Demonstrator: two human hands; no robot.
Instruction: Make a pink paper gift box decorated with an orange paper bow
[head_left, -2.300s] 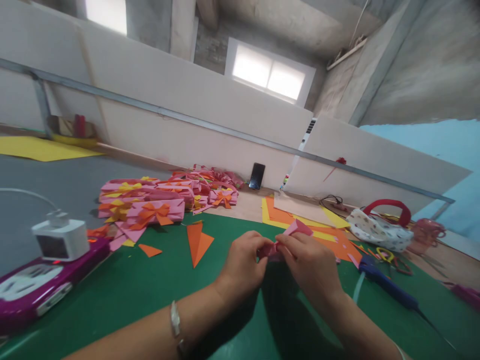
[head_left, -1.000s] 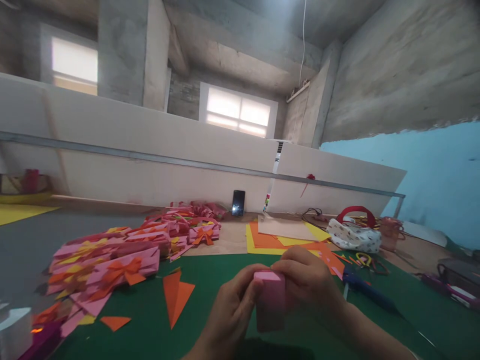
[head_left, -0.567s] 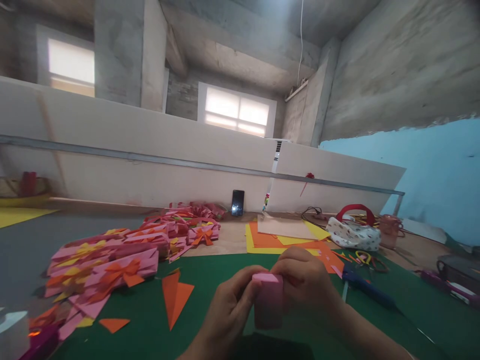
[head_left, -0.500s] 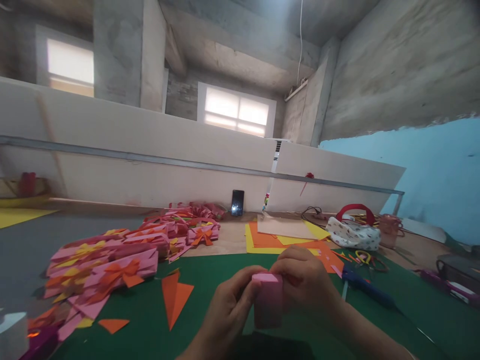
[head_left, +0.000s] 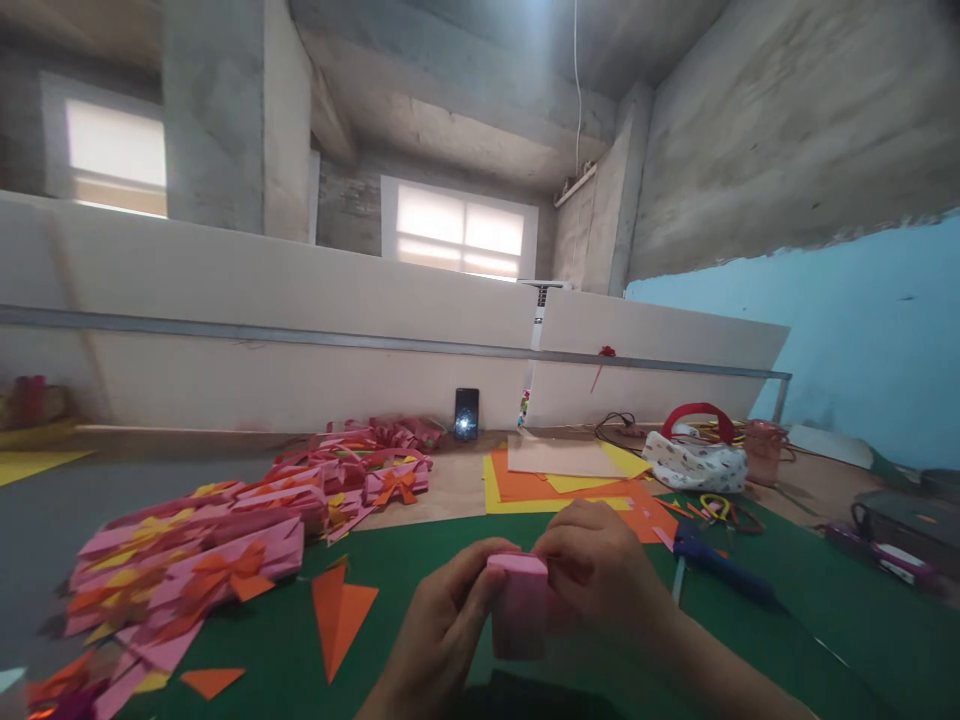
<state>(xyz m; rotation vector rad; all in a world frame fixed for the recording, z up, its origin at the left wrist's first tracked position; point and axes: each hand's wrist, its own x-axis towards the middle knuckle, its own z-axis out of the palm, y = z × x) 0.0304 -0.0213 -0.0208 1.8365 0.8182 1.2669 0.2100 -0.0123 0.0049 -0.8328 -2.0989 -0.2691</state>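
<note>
A small pink paper box [head_left: 519, 610] is held upright above the green mat [head_left: 420, 545]. My left hand [head_left: 454, 610] grips its left side, thumb against the near top edge. At the upper right edge of the box, my right hand [head_left: 592, 560] has its fingers pinched together; they partly hide that side. To the left lie folded orange paper pieces [head_left: 337, 615]. Beyond them is a heap of pink paper bags [head_left: 225, 560] with orange and yellow bows. A blue glue gun [head_left: 720, 570] rests on the mat, right of my right hand.
Orange and yellow paper sheets [head_left: 525, 485] lie under a pale board at the back. A phone [head_left: 466, 413] leans against the white panel. Scissors [head_left: 716, 508], a white pouch with a red handle [head_left: 697, 460] and a pinkish jar [head_left: 763, 452] are at the right.
The view has shifted slightly, so most things sit a little further left. Both hands keep their hold on the pink box, with only slight movement.
</note>
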